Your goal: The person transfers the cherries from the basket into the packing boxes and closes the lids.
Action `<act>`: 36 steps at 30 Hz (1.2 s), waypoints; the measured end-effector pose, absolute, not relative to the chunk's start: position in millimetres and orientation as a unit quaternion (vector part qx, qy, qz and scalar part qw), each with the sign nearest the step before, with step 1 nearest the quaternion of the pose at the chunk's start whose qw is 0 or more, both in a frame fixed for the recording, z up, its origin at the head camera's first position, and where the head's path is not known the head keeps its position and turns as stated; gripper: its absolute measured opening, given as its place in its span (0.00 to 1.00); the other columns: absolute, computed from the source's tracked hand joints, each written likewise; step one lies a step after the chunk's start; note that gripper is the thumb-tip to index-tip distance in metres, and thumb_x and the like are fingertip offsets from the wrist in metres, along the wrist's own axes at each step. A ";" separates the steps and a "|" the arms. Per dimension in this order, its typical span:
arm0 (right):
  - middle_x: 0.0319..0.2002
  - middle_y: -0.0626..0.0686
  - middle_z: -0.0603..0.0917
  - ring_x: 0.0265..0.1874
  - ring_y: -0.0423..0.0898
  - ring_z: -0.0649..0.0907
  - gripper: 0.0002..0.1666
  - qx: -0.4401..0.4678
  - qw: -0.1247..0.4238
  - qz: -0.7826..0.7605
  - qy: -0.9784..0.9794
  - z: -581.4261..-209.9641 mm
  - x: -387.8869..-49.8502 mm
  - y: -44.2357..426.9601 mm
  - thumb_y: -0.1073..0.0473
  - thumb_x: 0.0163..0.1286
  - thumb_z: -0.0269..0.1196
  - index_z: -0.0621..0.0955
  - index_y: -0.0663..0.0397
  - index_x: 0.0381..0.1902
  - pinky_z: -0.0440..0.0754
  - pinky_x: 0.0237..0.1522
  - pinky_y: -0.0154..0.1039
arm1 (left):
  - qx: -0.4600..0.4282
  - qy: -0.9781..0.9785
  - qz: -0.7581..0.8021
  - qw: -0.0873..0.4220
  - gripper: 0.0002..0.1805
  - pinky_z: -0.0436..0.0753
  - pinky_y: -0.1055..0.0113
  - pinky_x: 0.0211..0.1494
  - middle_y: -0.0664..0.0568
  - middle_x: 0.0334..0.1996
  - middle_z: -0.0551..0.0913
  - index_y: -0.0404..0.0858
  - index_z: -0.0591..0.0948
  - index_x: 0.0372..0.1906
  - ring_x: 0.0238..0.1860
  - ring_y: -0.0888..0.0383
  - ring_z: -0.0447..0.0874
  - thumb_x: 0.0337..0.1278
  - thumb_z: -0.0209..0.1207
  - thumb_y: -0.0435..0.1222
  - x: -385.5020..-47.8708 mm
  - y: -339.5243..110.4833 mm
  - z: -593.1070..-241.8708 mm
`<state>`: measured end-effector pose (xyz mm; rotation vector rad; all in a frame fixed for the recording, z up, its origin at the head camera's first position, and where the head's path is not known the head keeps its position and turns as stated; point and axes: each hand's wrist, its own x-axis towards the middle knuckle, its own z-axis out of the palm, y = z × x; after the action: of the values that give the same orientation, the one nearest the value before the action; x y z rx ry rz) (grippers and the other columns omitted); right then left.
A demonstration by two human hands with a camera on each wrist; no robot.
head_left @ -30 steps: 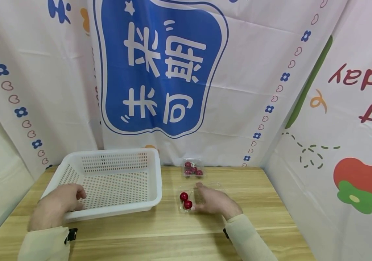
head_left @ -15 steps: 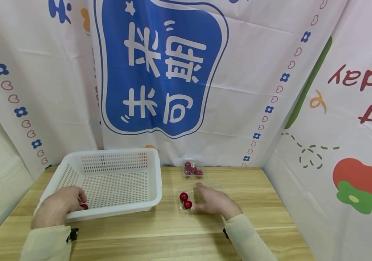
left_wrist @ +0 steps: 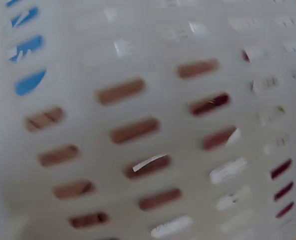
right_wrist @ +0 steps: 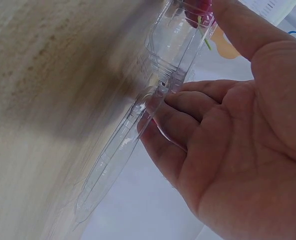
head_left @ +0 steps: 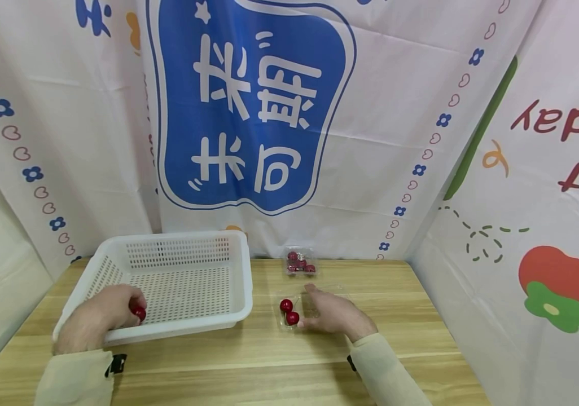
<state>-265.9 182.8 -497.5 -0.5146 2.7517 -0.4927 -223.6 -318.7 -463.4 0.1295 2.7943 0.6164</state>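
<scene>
My left hand reaches over the near left rim of a white perforated basket, its fingers gripping a red cherry inside. The left wrist view looks through the basket's slotted wall, with pieces of the hand and dark red showing in the gaps. On the table, my right hand holds a clear plastic box with its lid folded back. Two red cherries lie in that box, one farther back and one nearer; a green stem shows in the right wrist view.
Behind the box stands another clear container with several red cherries, close to the back curtain. The wooden table runs along the front. Printed white curtains close in the left, back and right sides.
Inside the basket my left hand has shifted slightly right and the cherry in its fingers has come into sight. The right hand and the plastic box have stayed put.
</scene>
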 end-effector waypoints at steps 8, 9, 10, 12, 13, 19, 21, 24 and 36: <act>0.92 0.65 0.68 0.88 0.67 0.76 0.65 -0.177 0.152 -0.168 0.958 -497.0 -265.9 182.4 0.36 0.77 0.79 0.62 0.61 0.95 0.74 0.92 0.66 | 0.090 0.972 0.208 0.062 0.14 0.93 0.41 0.53 0.37 0.46 0.93 0.33 0.90 0.50 0.48 0.42 0.91 0.59 0.79 0.24 -231.4 -305.3 -455.4; 0.92 0.65 0.68 0.89 0.67 0.76 0.66 -0.177 0.153 -0.168 0.958 -497.0 -265.9 182.4 0.36 0.76 0.79 0.61 0.61 0.95 0.74 0.92 0.66 | 0.095 0.972 0.207 0.052 0.15 0.94 0.39 0.55 0.37 0.46 0.94 0.33 0.91 0.50 0.48 0.42 0.91 0.59 0.79 0.24 -232.1 -303.0 -454.2; 0.92 0.65 0.68 0.89 0.67 0.76 0.66 -0.177 0.153 -0.168 0.958 -497.0 -265.9 182.4 0.36 0.76 0.79 0.61 0.61 0.95 0.73 0.92 0.66 | 0.100 0.972 0.206 0.043 0.15 0.94 0.37 0.55 0.37 0.46 0.94 0.33 0.91 0.50 0.48 0.40 0.92 0.59 0.79 0.24 -232.7 -300.7 -453.2; 0.92 0.65 0.68 0.89 0.68 0.76 0.66 -0.177 0.153 -0.168 0.957 -497.0 -265.7 182.4 0.36 0.76 0.79 0.61 0.62 0.95 0.73 0.92 0.66 | 0.105 0.973 0.205 0.029 0.16 0.95 0.35 0.57 0.37 0.47 0.94 0.33 0.91 0.52 0.49 0.39 0.93 0.60 0.79 0.25 -233.5 -295.9 -450.7; 0.92 0.65 0.68 0.89 0.68 0.75 0.66 -0.177 0.154 -0.169 0.957 -496.9 -265.6 182.4 0.36 0.76 0.80 0.61 0.62 0.95 0.73 0.92 0.66 | 0.110 0.973 0.202 0.021 0.15 0.95 0.34 0.57 0.38 0.47 0.94 0.33 0.91 0.52 0.50 0.38 0.94 0.60 0.79 0.25 -234.0 -293.5 -450.1; 0.92 0.66 0.68 0.89 0.68 0.75 0.66 -0.178 0.154 -0.170 0.957 -496.6 -265.4 182.1 0.36 0.76 0.80 0.61 0.63 0.95 0.73 0.92 0.67 | 0.122 0.973 0.193 -0.016 0.16 0.94 0.31 0.62 0.36 0.52 0.95 0.32 0.91 0.56 0.55 0.32 0.95 0.65 0.79 0.27 -235.6 -279.3 -445.2; 0.92 0.66 0.67 0.89 0.68 0.75 0.66 -0.179 0.154 -0.170 0.957 -496.7 -265.5 182.0 0.36 0.76 0.80 0.61 0.62 0.95 0.73 0.93 0.66 | 0.117 0.974 0.192 -0.024 0.19 0.93 0.29 0.65 0.33 0.56 0.95 0.32 0.90 0.59 0.59 0.30 0.94 0.66 0.79 0.28 -234.6 -274.4 -443.5; 0.92 0.66 0.67 0.89 0.67 0.75 0.66 -0.178 0.155 -0.168 0.957 -496.7 -265.6 181.9 0.36 0.76 0.79 0.61 0.62 0.95 0.72 0.93 0.66 | 0.115 0.973 0.197 -0.043 0.20 0.92 0.28 0.66 0.32 0.59 0.94 0.32 0.90 0.61 0.62 0.28 0.93 0.66 0.79 0.28 -233.0 -267.5 -442.6; 0.92 0.65 0.68 0.89 0.67 0.76 0.65 -0.178 0.151 -0.164 0.958 -496.6 -265.8 181.6 0.36 0.77 0.79 0.62 0.62 0.95 0.74 0.92 0.66 | 0.151 0.952 0.244 -0.102 0.17 0.97 0.39 0.57 0.46 0.47 0.93 0.39 0.87 0.47 0.52 0.43 0.94 0.58 0.79 0.22 -234.3 -245.8 -445.3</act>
<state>-265.8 181.6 -496.6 -0.5121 2.7511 -0.4693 -234.3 -245.8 -445.3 0.5082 3.2041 0.8218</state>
